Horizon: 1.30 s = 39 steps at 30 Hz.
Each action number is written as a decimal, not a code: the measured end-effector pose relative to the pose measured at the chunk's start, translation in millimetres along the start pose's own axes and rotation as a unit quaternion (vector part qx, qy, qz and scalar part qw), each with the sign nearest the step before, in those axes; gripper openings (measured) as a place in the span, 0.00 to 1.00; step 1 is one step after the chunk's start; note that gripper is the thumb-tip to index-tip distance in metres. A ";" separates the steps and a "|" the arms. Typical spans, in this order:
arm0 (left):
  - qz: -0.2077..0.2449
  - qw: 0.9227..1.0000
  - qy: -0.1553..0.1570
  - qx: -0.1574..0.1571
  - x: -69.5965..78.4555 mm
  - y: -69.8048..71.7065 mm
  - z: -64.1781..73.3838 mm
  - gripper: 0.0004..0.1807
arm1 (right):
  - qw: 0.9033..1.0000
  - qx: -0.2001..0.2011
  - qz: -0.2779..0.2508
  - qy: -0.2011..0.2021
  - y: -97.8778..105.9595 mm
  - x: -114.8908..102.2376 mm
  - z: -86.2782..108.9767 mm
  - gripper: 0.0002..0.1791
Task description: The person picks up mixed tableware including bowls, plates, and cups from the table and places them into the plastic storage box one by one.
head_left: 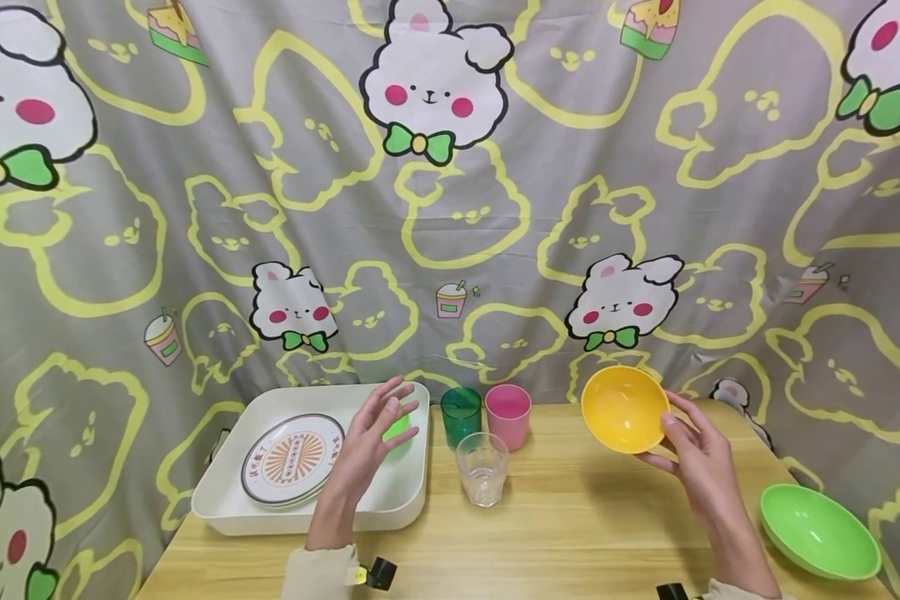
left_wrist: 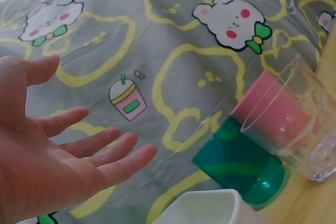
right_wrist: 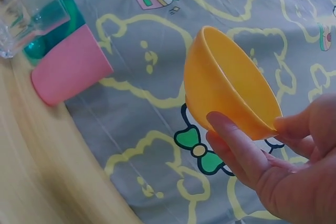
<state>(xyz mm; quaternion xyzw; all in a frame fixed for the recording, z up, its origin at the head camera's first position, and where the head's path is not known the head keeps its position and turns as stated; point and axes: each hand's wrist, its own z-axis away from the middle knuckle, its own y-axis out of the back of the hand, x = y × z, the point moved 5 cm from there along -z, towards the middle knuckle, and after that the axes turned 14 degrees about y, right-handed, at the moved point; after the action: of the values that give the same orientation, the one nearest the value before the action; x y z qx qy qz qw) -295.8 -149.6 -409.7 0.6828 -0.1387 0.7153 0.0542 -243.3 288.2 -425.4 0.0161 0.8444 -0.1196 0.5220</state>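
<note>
My right hand (head_left: 701, 454) holds a yellow bowl (head_left: 626, 410) above the table, the thumb at its rim and fingers beneath. In the right wrist view the bowl (right_wrist: 226, 85) is tilted and nothing shows inside it. My left hand (head_left: 367, 437) hovers over the right part of a white tray (head_left: 217, 508), its fingers spread and holding nothing. Inside the tray lie round plates (head_left: 292, 460) with an orange sunburst print and a green item (head_left: 399, 433), partly hidden behind the left hand. The left wrist view shows the palm (left_wrist: 58, 171) turned up beside the cups.
Right of the tray stand a dark green cup (head_left: 461, 417), a pink cup (head_left: 508, 417) and a clear glass (head_left: 483, 471). A green bowl (head_left: 821, 532) sits at the table's right edge. Behind the wooden table (head_left: 555, 533) hangs a grey patterned curtain (head_left: 450, 208).
</note>
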 end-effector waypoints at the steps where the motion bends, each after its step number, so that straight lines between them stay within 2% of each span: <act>1: 0.002 1.000 -0.003 -0.001 -0.1 -1.3 -0.1 0.28 | 1.000 0.000 0.000 0.001 -0.6 0.1 0.2 0.28; 9: -0.004 1.000 -0.002 -0.025 -2.6 -18.7 -1.8 0.27 | 1.000 -0.005 0.006 0.000 -7.9 1.9 3.4 0.27; 16: 0.003 1.000 0.011 -0.028 -8.4 -32.4 -2.4 0.26 | 1.000 -0.014 0.024 -0.011 -15.1 3.9 5.1 0.31; 22: -0.001 0.999 0.017 -0.039 -14.6 -41.6 -3.2 0.27 | 0.999 -0.024 0.025 -0.005 -22.1 6.5 6.7 0.31; 31: 0.004 0.999 0.011 -0.038 -18.9 -48.1 -5.4 0.27 | 0.998 -0.039 0.040 -0.017 -37.2 12.5 9.0 0.30; 39: -0.010 0.999 0.016 -0.046 -26.2 -60.6 -4.2 0.28 | 0.997 -0.058 0.047 -0.025 -52.7 17.0 12.1 0.28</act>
<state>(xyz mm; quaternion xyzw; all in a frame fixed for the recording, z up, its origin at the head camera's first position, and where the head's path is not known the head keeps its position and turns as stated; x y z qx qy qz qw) -282.0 -87.7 -428.3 0.6692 -0.1639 0.7185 0.0950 -248.4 232.7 -435.8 0.0229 0.8350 -0.0461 0.5479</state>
